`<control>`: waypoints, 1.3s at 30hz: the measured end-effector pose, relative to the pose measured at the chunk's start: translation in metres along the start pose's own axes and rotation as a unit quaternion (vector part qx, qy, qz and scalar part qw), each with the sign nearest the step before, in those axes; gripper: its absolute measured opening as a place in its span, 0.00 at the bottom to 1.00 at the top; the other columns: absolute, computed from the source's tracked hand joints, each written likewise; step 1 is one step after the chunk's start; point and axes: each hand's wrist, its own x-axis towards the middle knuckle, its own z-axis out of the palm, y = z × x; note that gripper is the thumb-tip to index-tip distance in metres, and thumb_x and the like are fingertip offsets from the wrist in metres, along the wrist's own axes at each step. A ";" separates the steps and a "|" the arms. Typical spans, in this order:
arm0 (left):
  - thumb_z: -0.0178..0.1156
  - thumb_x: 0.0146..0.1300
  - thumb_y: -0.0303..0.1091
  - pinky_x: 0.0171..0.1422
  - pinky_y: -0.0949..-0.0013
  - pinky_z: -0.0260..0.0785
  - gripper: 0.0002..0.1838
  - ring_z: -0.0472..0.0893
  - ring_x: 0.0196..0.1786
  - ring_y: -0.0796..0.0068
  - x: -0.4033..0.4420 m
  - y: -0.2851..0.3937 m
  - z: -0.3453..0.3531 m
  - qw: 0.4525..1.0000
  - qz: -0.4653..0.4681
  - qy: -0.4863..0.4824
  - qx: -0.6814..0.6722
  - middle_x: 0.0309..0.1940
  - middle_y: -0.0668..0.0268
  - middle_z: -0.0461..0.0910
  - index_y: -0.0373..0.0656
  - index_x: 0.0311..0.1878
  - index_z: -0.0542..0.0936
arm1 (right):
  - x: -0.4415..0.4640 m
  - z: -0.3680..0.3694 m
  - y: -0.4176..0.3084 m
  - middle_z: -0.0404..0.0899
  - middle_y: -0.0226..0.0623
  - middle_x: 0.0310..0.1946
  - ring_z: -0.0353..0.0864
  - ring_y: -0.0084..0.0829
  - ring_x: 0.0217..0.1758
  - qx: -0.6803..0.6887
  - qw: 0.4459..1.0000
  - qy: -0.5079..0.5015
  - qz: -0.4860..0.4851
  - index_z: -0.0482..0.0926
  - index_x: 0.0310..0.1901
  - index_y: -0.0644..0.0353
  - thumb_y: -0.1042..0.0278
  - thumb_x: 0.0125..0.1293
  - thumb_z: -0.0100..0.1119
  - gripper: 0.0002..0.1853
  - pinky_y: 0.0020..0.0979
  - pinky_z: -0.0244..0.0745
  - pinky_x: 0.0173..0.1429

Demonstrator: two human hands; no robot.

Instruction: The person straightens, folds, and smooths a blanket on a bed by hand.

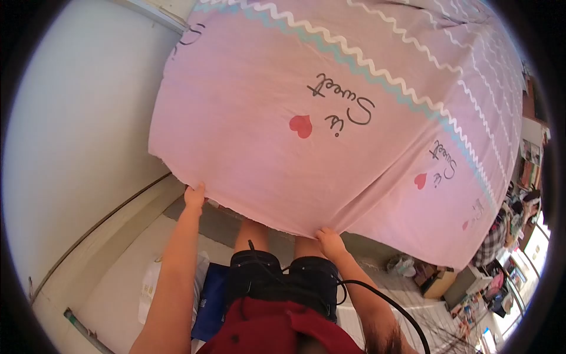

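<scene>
A large pink cloth [247, 141] with white and teal wavy lines, red hearts and dark lettering fills the upper middle and right. At its lower left edge my left hand [195, 196] is closed on the hem. My right hand [331, 242] grips the same hem farther right, above my right thigh. Between the two hands the edge hangs in front of my legs. A fold runs up and right from my right hand. The cloth hides what is behind it.
A pale wall [82, 118] stands at the left, with a dark cable [100, 223] along its base. Beside my legs lie a white plastic bag [151, 289] and a blue bag [209, 301]. Boxes [439, 283] and clutter stand at the right. A black cord [392, 300] crosses my right forearm.
</scene>
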 end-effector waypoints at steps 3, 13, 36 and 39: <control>0.64 0.57 0.39 0.38 0.65 0.74 0.26 0.79 0.43 0.63 -0.021 0.027 0.012 0.993 0.010 0.091 0.070 0.45 0.56 0.76 0.32 0.53 0.69 | 0.002 -0.011 0.007 0.74 0.45 0.34 0.75 0.49 0.41 -0.009 1.000 -0.010 -0.001 0.76 0.33 0.59 0.71 0.56 0.52 0.04 0.45 0.72 0.44; 0.71 0.45 0.50 0.71 0.48 0.49 0.51 0.52 0.70 0.41 0.020 0.141 0.037 0.767 0.447 0.140 0.438 0.68 0.42 0.51 0.41 0.69 0.57 | 0.003 -0.020 0.016 0.80 0.46 0.34 0.78 0.47 0.41 -0.073 0.990 -0.030 0.113 0.82 0.32 0.57 0.69 0.52 0.59 0.07 0.44 0.74 0.46; 0.64 0.42 0.67 0.70 0.32 0.31 0.63 0.36 0.75 0.40 0.028 0.156 0.140 0.684 0.450 -0.027 0.574 0.74 0.48 0.35 0.45 0.74 0.43 | 0.137 -0.150 0.034 0.49 0.49 0.72 0.44 0.50 0.75 0.083 0.953 0.217 0.197 0.61 0.68 0.45 0.55 0.48 0.71 0.44 0.53 0.50 0.71; 0.66 0.40 0.67 0.69 0.31 0.30 0.64 0.36 0.74 0.38 -0.091 0.138 0.220 0.585 0.502 -0.143 0.621 0.74 0.47 0.35 0.44 0.74 0.45 | 0.074 -0.150 0.093 0.71 0.48 0.56 0.67 0.48 0.61 0.155 0.752 0.580 0.272 0.72 0.54 0.61 0.60 0.54 0.67 0.27 0.41 0.62 0.65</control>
